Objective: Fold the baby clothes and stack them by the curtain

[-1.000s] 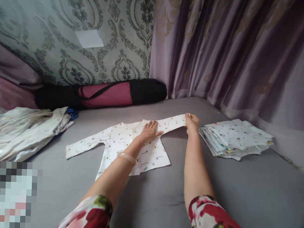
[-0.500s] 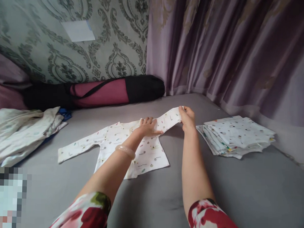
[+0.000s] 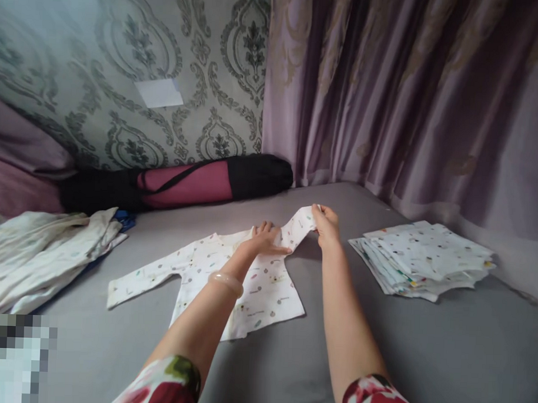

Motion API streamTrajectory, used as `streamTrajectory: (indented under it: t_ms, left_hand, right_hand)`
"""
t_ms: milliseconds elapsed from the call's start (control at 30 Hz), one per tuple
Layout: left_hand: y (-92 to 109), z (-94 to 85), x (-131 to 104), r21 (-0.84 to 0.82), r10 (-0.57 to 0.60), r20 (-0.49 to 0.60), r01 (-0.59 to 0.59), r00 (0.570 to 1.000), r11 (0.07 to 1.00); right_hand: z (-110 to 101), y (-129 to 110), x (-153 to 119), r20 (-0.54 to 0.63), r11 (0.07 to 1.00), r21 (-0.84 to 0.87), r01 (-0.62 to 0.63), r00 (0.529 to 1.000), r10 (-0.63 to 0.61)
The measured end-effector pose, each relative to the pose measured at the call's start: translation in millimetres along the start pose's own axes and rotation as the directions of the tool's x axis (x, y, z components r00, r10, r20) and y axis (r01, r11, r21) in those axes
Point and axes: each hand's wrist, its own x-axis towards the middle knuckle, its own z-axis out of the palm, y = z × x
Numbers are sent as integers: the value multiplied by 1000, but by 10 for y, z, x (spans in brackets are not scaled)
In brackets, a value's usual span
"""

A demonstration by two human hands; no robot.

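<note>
1 shirt [image 3: 270, 290], collar [image 3: 233, 238] away (sleeves [image 3: 152, 272] sideways)

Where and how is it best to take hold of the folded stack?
Grip the folded stack by its left edge, coming from beside the right hand, fingers beneath, thumb on top; its layers fan out there, so a shallow pinch would probably miss some.

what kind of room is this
Probably a bedroom: a wide surface covered in a gray sheet, likely a bed, sits beside long purple curtains and a patterned papered wall, with clothes on it.
</note>
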Motion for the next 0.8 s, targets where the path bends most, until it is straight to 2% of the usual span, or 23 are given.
streamTrajectory:
  t_ms: [67,167,267,333,400,467,567,633,700,767,800]
  left_hand:
    - [-59,37,-17,-23,-18,-51,17,999,1000]
    - [-202,91,-135,-103,-52,-207,31,977,994]
    - [-375,106,-409,-393,-132,-320,-5,938,920]
    - [-456,84,-649,-678,-263,-304,-14,915,735]
    - [-487,44,-874,-885,-373,-221,-24,901,466]
    - [-473,1,-1034,-975,-429,-128,-35,894,218]
    - [-427,-38,-1117,-998,-460,-16,-39,888,-41]
    - [-412,-38,-1102,-986,-449,45,-32,893,-162]
    - [-414,-13,-1081,-974,-404,64,-31,913,-224]
    - [-423,27,-1073,-973,-371,37,-51,928,-224]
    - [-430,50,-1072,-977,-370,15,-66,929,-205]
  right_hand:
    - [-2,6,7,-22,1000,3,13,1000,-13]
    - [20,62,35,-25,997,-21,79,997,-79]
    - [76,127,91,-4,985,-78,152,988,-153]
    - [142,146,113,26,964,-141,226,974,-225]
    - [245,139,83,83,925,-221,309,951,-298]
    - [391,121,-27,165,872,-300,386,922,-351]
    - [662,130,-330,343,780,-394,486,865,-366]
    - [819,164,-550,503,740,-403,538,806,-312]
    - [899,189,-701,659,763,-353,542,722,-208]
    - [877,176,-736,745,822,-301,485,657,-115]
    - [832,156,-708,751,852,-281,442,654,-91]
